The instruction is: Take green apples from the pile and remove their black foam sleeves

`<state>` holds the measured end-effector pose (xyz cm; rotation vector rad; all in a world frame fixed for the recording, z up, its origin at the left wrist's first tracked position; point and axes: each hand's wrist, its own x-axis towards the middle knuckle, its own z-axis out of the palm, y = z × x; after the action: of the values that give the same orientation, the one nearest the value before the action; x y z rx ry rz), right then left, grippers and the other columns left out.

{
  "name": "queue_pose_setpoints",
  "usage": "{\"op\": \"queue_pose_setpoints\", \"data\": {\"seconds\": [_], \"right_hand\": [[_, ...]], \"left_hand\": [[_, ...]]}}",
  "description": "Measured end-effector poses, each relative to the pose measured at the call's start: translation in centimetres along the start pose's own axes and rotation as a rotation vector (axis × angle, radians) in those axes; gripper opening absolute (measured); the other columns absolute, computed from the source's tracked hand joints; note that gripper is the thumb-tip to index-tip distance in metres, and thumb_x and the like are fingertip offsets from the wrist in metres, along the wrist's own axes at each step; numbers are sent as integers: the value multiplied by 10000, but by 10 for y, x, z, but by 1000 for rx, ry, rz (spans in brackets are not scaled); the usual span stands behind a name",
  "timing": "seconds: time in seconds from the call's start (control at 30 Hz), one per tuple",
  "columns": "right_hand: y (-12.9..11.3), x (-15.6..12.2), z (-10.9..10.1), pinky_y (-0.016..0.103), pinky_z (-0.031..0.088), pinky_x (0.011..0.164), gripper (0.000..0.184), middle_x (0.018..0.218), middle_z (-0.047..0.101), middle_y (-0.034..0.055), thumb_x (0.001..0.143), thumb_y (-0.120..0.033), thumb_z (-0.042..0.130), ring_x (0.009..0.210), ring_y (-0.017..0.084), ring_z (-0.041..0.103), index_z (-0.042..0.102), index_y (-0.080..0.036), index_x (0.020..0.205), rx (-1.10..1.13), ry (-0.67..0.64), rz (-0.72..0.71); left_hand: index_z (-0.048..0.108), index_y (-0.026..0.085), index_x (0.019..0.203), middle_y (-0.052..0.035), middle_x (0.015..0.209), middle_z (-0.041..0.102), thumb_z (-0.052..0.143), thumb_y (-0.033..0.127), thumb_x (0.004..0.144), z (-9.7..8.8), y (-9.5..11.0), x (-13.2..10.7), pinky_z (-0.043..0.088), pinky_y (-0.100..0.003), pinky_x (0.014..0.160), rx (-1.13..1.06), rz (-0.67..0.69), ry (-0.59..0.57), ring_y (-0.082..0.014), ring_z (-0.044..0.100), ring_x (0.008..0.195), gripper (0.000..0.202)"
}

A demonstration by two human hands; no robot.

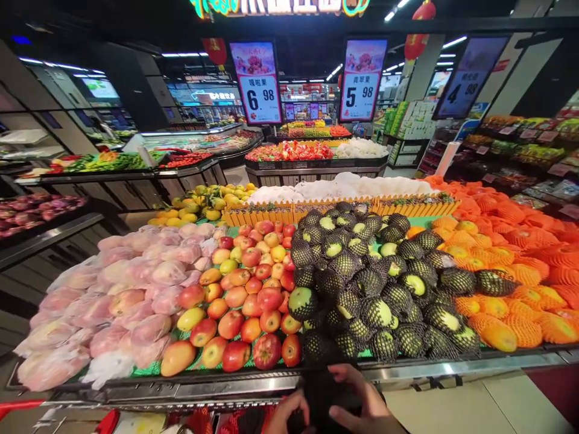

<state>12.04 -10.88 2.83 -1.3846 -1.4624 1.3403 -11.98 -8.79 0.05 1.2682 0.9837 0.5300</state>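
At the bottom edge, just in front of the fruit stand, my left hand (289, 413) and my right hand (362, 395) sit on either side of a black object (322, 395). It is too dark to tell its kind. The fingers of both hands curl against its sides. Beyond it lie loose red and yellow apples (233, 324) and green apples in black foam nets (380, 313). A large bare green fruit (302, 303) rests between these two piles.
Plastic-wrapped pink fruit (149, 274) fills the left side, and orange fruit in foam nets (520, 313) the right. A metal rail (226, 389) edges the stand. Below it at left is a cart (149, 416) holding packages. Price screens (256, 84) hang behind.
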Motion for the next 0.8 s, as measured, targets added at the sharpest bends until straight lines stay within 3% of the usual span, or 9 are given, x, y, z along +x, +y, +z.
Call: {"op": "queue_pose_setpoints", "data": {"seconds": [0.07,0.13,0.3,0.4,0.5,0.57,0.67,0.73,0.8], "right_hand": [[-1,-6,6,445,459,1076,849,1340,669,71,613,-372,917,1242,308,622,565,-324,1384,325,-112,116],[0,-11,7,448,468,1062,984,1286,696,38,516,-295,972,1201,295,655,534,-358,1396,615,-207,169],[6,-19,-18,431,457,1048,710,1034,758,7,489,-295,994,1120,271,680,705,-282,1138,837,-165,172],[16,-22,-47,380,503,918,634,845,728,-4,533,-497,959,854,215,695,745,-233,1068,843,-146,103],[28,-27,-81,351,503,824,597,778,704,24,803,-704,676,745,186,658,764,-191,1095,886,-90,124],[33,-31,-107,373,472,941,545,1000,749,72,879,-656,616,977,230,678,754,-204,1150,909,-15,161],[38,-38,-149,390,362,1112,575,1361,662,58,764,-504,813,1312,267,549,686,-277,1277,952,-22,118],[42,-42,-179,378,403,1065,666,1342,667,48,681,-439,888,1248,256,592,664,-293,1291,952,-75,65],[50,-47,-211,309,476,870,653,1096,732,20,604,-402,936,957,193,671,695,-276,1198,909,-83,68]], "left_hand": [[694,293,795,-38,945,660,767,518,763,15,5,2,461,-410,941,76,35,-43,-272,595,969,239],[682,293,764,-42,859,618,714,566,792,27,16,11,451,-390,870,135,88,-78,-260,569,881,276],[636,257,848,-7,784,529,695,562,828,44,35,37,404,-288,721,0,102,-44,-178,494,764,312],[585,278,997,0,893,589,707,523,840,58,34,54,395,-252,677,-249,74,-113,-149,518,757,315],[541,287,1106,-8,984,635,720,488,847,86,37,75,414,-247,699,-442,43,-177,-140,575,783,373],[539,286,1130,-10,1008,651,722,460,858,111,48,93,431,-254,745,-470,38,-226,-144,607,840,371],[578,262,1128,-32,1057,672,669,411,916,155,76,126,449,-296,878,-327,120,-326,-173,624,995,274],[607,237,1124,-55,1083,679,632,380,944,184,99,150,447,-326,947,-195,176,-355,-196,621,1069,231],[619,222,1125,-67,1097,683,630,357,941,209,118,174,464,-326,930,-102,202,-313,-204,626,1073,229]]}}
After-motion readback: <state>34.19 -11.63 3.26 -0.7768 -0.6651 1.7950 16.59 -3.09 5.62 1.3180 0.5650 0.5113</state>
